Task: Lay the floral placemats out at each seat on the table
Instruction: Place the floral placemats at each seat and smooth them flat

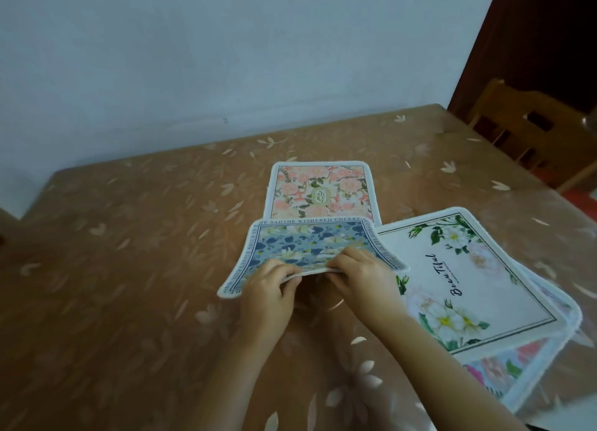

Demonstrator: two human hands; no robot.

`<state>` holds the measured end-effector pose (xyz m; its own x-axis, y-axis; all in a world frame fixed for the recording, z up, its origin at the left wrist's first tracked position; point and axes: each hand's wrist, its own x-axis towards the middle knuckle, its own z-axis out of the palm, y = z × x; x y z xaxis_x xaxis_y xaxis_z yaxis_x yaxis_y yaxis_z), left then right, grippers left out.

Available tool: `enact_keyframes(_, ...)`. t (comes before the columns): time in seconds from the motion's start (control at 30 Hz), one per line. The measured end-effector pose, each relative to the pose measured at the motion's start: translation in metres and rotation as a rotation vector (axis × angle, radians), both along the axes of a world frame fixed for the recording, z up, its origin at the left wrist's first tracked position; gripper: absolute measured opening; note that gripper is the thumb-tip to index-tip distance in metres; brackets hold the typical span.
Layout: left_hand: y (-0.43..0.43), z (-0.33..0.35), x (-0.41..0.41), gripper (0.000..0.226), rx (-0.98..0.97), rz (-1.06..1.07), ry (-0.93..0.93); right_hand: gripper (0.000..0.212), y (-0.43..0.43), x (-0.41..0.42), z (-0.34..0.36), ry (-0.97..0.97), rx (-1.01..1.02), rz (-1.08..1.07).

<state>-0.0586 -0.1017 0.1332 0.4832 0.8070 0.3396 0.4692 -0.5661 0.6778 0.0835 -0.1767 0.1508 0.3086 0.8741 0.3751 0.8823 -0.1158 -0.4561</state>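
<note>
A blue floral placemat (310, 240) with a lettered border is lifted at its near edge, sagging at both sides. My left hand (269, 288) and my right hand (358, 274) both pinch that near edge, close together. Behind it a pink floral placemat (319, 190) lies flat on the table. To the right a white placemat (478, 279) with green leaves and black script tops a small stack, and the edge of a pink-flowered mat (504, 366) shows beneath it.
The table (129, 253) wears a brown cloth with pale leaf prints and stands against a white wall (226, 59). A wooden chair (529, 133) sits at the far right corner, before a dark doorway.
</note>
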Motion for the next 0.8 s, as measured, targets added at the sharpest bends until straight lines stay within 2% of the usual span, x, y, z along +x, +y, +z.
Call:
enact_keyframes(0.37,-0.086,0.083,-0.059,0.020,0.172,0.122,0.058,0.013,-0.061,-0.034,0.074,-0.004,0.103,0.232)
enact_keyframes(0.8,-0.155,0.140,-0.171,0.011,0.257,0.366,0.163,0.009,-0.078,-0.134,0.113,0.004,0.140,0.575)
